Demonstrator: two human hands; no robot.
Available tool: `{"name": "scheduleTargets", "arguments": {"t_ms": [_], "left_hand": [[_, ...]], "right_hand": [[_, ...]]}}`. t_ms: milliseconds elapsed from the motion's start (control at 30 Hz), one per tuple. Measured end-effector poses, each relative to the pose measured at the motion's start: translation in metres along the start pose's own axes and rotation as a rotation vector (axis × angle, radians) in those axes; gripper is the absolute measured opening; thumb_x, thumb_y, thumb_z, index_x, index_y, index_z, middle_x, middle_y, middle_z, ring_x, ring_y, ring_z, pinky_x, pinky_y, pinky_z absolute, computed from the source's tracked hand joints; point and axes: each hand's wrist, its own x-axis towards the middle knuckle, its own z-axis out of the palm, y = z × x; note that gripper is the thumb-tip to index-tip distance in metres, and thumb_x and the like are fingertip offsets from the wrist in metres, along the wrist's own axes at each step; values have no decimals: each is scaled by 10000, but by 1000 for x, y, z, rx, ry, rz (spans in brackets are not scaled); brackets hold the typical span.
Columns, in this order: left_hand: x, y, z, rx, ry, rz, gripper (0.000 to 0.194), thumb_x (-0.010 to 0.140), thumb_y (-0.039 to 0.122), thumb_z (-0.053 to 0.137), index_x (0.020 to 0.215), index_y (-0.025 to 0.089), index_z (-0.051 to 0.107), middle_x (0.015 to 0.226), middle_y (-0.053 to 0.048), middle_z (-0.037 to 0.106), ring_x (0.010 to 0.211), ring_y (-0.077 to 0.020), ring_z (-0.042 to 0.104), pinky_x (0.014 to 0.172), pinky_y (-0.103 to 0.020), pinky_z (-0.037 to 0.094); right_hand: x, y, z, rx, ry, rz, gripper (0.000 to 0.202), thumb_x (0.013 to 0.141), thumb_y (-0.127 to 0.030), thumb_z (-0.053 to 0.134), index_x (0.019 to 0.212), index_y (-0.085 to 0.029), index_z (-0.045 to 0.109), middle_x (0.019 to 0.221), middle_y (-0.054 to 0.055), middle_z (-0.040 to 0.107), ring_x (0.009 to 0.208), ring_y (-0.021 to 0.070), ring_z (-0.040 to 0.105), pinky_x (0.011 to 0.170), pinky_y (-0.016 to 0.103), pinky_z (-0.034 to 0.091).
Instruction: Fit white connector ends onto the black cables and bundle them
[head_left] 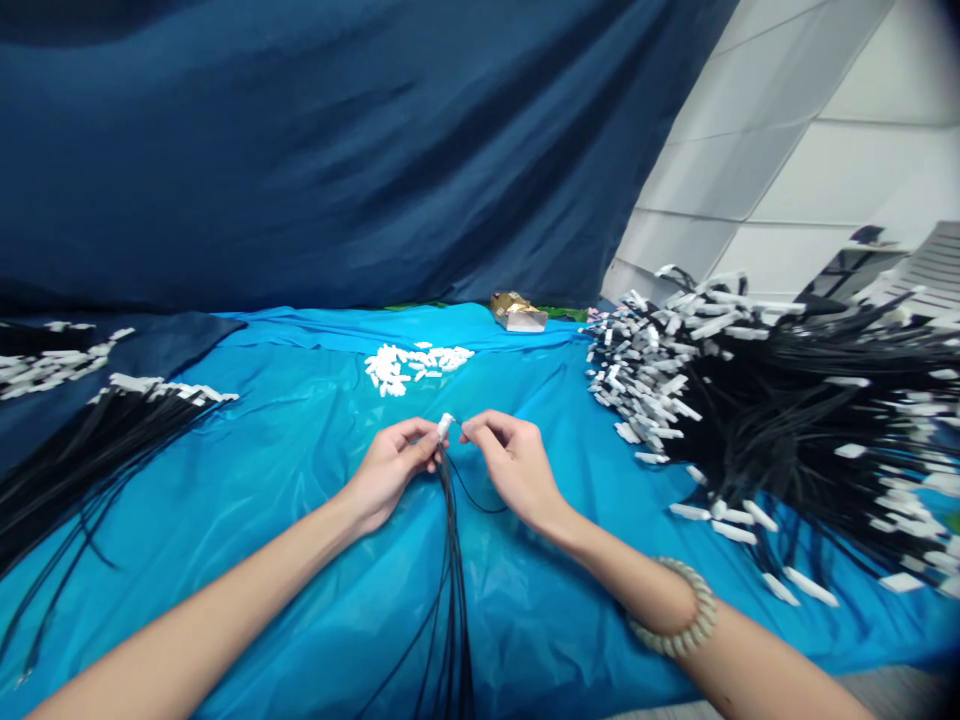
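Note:
My left hand (403,462) is closed, thumb and fingers pinching a white plastic piece (445,427) at the top of a bundle of thin black cables (453,580). The cables hang down from it toward the near edge. Just to the right, my right hand (512,462) is closed in a pinch by the tip of one thin black cable, which loops out from the bundle below. The fingertips hide most of that tip. Beyond both hands, a loose pile of small white plastic pieces (397,368) lies on the blue sheet (300,440).
A large heap of black cables with white ends (780,400) covers the right side. More white-ended cables (112,450) lie at the left. A small gold-and-white box (519,313) stands at the back, before a dark blue curtain (337,150).

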Motion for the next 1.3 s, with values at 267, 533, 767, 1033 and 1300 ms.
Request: {"name": "scheduleTargets", "arguments": {"t_ms": [267,533,767,1033,1300], "left_hand": [[0,2,-2,25,-11,2,186,704,299,595,750,120,604,645,-3,530,559,-63,440,517,-197,324],[0,0,-1,-21,-42,-26,172,691,290,610,727,122,625,671,-10,543,564,-61,441,514,-197,318],[0,-1,1,-92,-40,-57,185,687,277,617,795,128,642,694,-14,546,572,-59,439,517,-196,310],[0,0,2,-85,-48,-43,183,705,282,597,776,116,630,700,-16,529,582,-62,427,518,-194,307],[0,0,1,-73,-35,-67,213,678,310,619,765,115,628,701,-20,533,591,-69,433,524,-200,306]], "right_hand": [[0,2,-3,-79,-62,-150,205,796,-190,454,615,-136,532,674,-8,492,639,80,456,564,190,338],[6,5,-3,209,-149,-128,165,750,-115,470,640,-133,591,959,40,594,813,109,538,657,199,411],[7,9,-1,291,-133,-102,155,733,-102,482,646,-131,607,918,43,599,781,105,542,643,189,414],[5,9,1,282,-151,-156,162,768,-136,478,634,-128,569,942,49,568,843,114,533,711,207,417],[8,6,-5,-57,-129,-293,178,815,-179,452,721,-138,597,940,58,577,884,132,533,787,258,414]]}}
